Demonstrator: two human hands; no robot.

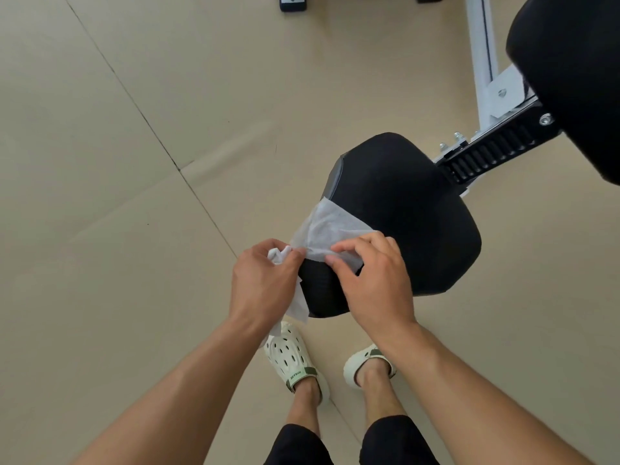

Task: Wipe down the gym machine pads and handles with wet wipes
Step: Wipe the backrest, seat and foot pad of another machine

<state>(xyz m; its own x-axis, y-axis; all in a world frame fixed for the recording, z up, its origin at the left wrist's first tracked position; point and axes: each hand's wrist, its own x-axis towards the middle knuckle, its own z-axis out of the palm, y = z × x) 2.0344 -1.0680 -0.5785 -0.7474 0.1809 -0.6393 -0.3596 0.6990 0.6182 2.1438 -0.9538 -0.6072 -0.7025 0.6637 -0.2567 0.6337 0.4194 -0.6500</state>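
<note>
A black padded seat (409,209) of the gym machine sits in the middle of the view. A white wet wipe (327,229) lies spread over the seat's near left corner. My left hand (265,283) grips a bunched part of the wipe, and a loose end hangs down below that hand. My right hand (372,280) pinches the wipe's near edge between thumb and fingers, over the seat's front. A second black pad (570,72), the backrest, fills the upper right corner.
A white metal frame (483,62) and a black ribbed adjustment rail (489,156) join the two pads. Black machine feet (292,3) stand at the top edge. My feet in white clogs (295,360) stand on the beige floor just before the seat.
</note>
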